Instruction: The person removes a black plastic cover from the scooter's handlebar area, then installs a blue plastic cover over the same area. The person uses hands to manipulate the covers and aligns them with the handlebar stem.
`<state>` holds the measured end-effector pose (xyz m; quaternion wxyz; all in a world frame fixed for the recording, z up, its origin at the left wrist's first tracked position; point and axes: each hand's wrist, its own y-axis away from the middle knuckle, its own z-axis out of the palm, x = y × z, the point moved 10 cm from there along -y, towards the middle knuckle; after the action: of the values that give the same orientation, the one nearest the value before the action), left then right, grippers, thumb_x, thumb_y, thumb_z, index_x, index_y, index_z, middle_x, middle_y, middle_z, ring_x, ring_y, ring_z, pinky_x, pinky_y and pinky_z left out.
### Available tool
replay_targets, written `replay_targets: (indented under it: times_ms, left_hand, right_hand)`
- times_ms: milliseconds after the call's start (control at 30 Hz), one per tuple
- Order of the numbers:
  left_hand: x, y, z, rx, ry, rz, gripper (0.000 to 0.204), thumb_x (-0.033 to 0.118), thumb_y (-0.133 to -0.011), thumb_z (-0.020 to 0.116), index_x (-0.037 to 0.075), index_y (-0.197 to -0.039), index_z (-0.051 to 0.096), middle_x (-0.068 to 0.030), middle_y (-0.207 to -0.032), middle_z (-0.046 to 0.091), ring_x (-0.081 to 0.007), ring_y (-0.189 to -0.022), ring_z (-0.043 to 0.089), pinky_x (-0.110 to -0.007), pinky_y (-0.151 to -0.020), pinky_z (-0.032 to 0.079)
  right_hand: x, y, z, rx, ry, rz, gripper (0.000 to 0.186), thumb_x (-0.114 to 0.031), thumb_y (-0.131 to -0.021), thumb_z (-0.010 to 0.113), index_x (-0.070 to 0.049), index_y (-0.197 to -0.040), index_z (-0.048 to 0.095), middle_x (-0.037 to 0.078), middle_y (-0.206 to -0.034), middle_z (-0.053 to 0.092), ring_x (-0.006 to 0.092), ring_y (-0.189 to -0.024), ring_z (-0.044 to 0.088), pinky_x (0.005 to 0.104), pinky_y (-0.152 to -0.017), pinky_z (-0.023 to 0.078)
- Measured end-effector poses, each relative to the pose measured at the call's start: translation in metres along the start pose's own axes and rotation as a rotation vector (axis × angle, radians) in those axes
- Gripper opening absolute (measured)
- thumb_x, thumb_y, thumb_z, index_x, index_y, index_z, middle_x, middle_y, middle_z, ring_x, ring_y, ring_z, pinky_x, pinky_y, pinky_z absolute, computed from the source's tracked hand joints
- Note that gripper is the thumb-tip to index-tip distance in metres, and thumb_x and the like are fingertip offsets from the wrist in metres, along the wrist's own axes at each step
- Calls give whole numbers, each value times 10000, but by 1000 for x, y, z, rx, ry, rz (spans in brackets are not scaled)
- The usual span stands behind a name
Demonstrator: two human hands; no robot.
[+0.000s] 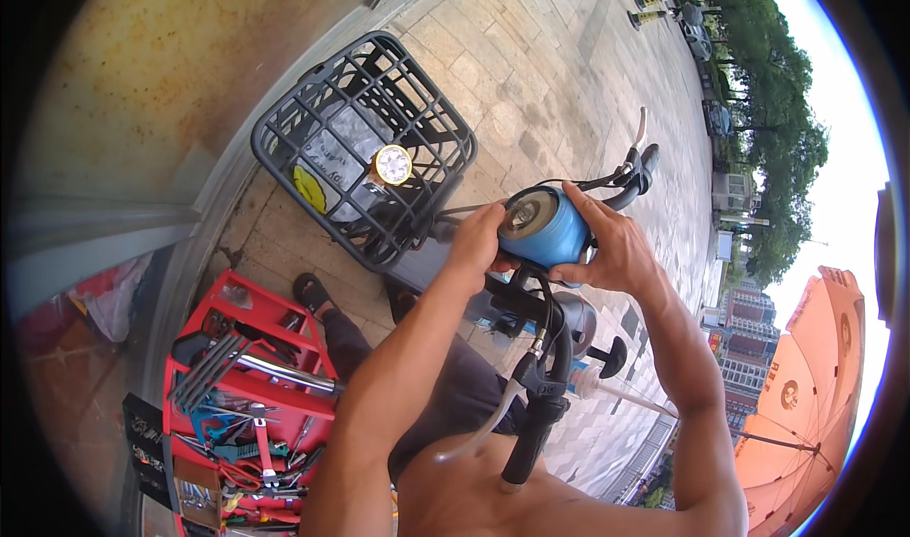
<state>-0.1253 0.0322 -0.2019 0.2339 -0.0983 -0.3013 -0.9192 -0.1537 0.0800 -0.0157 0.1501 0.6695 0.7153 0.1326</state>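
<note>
A black wire basket sits at the front of the scooter, a round headlight on it; a red tool tray lies below left; at the handlebar both hands hold a blue round gauge; the right hand wraps its side; the left hand pinches its rim.

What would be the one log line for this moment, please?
left hand: on face of blue gauge housing | right hand: cupping its side | handlebar grip: untouched | basket: in front
</note>
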Motion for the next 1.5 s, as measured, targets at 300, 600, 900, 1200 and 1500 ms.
replay_targets:
  times_ms: [300, 600, 900, 1200, 1500]
  left_hand:
    - [-13, -5, -6, 72, 153, -4, 401, 337, -961, 372, 125, -1262, 531, -40, -862, 637, -138, -459, 558, -205, -340, 353]
    - [-21, -6, 4, -73, 287, -93, 343, 299, -960, 379, 148, -1218, 547, -46, -805, 628, -148, -435, 547, -207, -337, 373]
    - [-23, -5, -7, 67, 186, -11, 409, 299, -986, 353, 62, -1304, 453, -92, -866, 629, -153, -438, 543, -236, -356, 408]
    - [23, 20, 20, -79, -292, 386, 741, 510, -843, 624, -71, -1253, 414, -162, -1080, 582, -217, -879, 585, -321, -740, 478]
    - [51, 33, 36, -77, -691, 420, 1040, 458, -665, 828, -156, -1320, 303, -259, -1261, 497, -284, -1175, 499, -348, -989, 401]
  right_hand:
    - [-6, -5, 7, 1, 15, -25, 1002, -471, -562, 815, -43, -1372, 409, 184, -1238, 567, 365, -950, 634, 408, -806, 509]
    - [-2, -6, 12, -25, 75, -10, 1023, -543, -574, 792, -59, -1384, 396, 180, -1240, 568, 368, -929, 640, 417, -792, 512]
    - [-2, -3, 10, 44, 70, -40, 1062, -667, -587, 736, -32, -1371, 406, 191, -1251, 556, 374, -949, 637, 418, -776, 525]
    - [13, 42, 16, 439, 13, -93, 932, -620, -699, 694, 36, -1314, 449, 244, -1234, 548, 394, -975, 637, 400, -767, 551]
    - [61, 85, 45, 455, -391, 179, 930, -339, -616, 866, -31, -1373, 423, 175, -1200, 568, 233, -787, 615, 302, -623, 513]
